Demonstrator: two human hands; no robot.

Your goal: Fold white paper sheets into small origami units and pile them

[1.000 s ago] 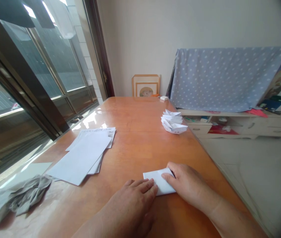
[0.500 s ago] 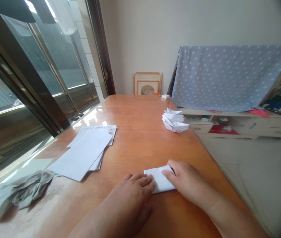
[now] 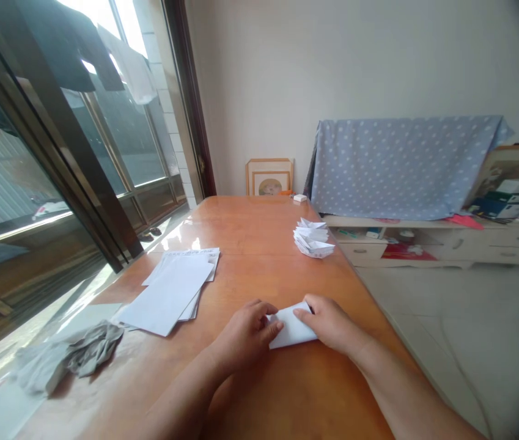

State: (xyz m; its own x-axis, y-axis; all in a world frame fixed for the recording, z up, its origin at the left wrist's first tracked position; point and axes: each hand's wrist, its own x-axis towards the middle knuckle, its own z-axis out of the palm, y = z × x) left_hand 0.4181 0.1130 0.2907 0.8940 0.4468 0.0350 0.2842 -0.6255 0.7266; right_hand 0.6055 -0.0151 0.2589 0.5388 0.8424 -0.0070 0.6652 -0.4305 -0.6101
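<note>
A folded sheet of white paper (image 3: 292, 327) lies low over the near part of the wooden table, between my two hands. My left hand (image 3: 250, 333) pinches its left edge, thumb on top and fingers curled at the far side. At the right end, my right hand (image 3: 332, 324) grips the paper with the thumb on top; its other fingers are mostly hidden behind and below. Farther off, near the table's right edge, stands a cluster of folded paper boats (image 3: 313, 239).
Left on the table (image 3: 241, 269) lies a stack of white sheets (image 3: 167, 296), some with writing. Nearer is a crumpled grey cloth (image 3: 94, 348). A small white box (image 3: 300, 198) sits at the far end. A low cabinet (image 3: 452, 244) stands beyond, right.
My left hand has gone from lying flat on the paper to pinching its left edge. My right hand keeps its hold. The view has tilted up, so the scene sits lower.
</note>
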